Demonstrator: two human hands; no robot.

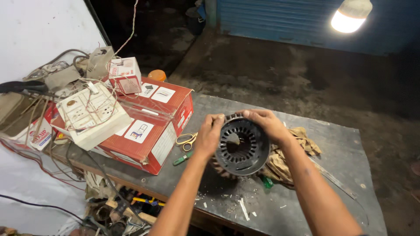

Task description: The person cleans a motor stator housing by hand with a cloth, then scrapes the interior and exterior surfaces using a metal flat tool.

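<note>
Both hands, left hand and right hand, grip a slotted black motor stator above the counter; scissors lie just left.

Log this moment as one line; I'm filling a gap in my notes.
left hand: grips rim | right hand: grips rim | held: round black slotted metal stator core | under: grey worktop

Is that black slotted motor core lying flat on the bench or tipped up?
Tipped up: both hands hold the motor core on edge, its round opening facing the camera.
</note>
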